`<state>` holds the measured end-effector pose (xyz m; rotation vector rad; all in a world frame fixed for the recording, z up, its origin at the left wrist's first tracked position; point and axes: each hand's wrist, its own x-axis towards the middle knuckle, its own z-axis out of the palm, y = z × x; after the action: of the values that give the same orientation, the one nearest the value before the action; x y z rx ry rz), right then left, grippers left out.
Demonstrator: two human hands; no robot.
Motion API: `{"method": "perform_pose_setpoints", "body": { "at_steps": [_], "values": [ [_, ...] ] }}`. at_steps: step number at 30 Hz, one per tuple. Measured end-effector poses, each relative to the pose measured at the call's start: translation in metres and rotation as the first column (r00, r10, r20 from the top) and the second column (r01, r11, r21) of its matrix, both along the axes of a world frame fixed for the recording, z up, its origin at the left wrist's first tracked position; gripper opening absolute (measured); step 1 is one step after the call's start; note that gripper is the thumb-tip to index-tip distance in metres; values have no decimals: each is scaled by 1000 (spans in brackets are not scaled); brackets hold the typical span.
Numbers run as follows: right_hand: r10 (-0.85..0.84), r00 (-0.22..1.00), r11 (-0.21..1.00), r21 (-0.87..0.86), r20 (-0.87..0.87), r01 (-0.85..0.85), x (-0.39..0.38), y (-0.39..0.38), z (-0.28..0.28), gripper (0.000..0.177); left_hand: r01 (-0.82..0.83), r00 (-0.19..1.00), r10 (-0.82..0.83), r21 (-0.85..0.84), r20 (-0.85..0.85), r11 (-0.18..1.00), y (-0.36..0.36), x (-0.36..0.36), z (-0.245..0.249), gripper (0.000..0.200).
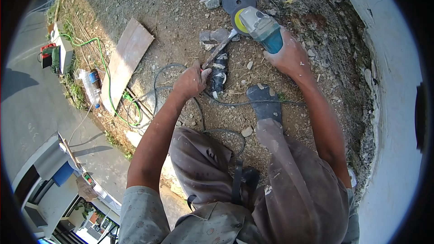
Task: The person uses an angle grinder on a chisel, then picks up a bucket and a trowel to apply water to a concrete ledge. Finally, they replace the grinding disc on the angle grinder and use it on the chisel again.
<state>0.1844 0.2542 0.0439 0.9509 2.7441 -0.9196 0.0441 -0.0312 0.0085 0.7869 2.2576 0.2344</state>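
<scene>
My right hand (290,54) grips the teal body of an angle grinder (267,29), whose grey metal head points up and left. A yellow-centred disc (239,21) is fitted on it. My left hand (192,80) is closed around the lower end of a slim metal bar (219,50). The bar slants up to the right, and its bright, flattened tip is right at the disc's lower edge. Just beyond overlaps a loose dark grinding disc (238,1) with a centre hole. Below the bar lies a black, pale-flecked object (219,74), beside a stone (214,36).
A grey cable (200,108) loops over the stony soil near my black boot (265,101). To the left lie a wooden board (127,58), a green cord (105,56) and plastic bottles (91,86). A white wall (398,108) runs along the right; a paved road (27,95) along the left.
</scene>
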Motion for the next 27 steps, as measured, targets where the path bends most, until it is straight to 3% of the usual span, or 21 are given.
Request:
{"method": "perform_pose_setpoints", "body": {
  "at_steps": [12, 21, 24, 27],
  "values": [
    [-5, 999, 997, 77, -46, 9, 13, -14, -12, 79, 20, 1000, -21, 40, 9, 999, -2, -4, -3, 48],
    [-32, 999, 999, 10, -24, 32, 16, -14, -16, 82, 4, 1000, -5, 64, 21, 998, -4, -5, -4, 47],
    [39, 997, 995, 91, -73, -32, 19, -18, -21, 81, 6, 1000, -7, 69, 22, 998, -1, -6, -5, 47],
    [-35, 999, 999, 17, 1, 35, 15, -18, -11, 80, -10, 999, 7, 59, 37, 998, -7, -4, -8, 47]
  ]
}}
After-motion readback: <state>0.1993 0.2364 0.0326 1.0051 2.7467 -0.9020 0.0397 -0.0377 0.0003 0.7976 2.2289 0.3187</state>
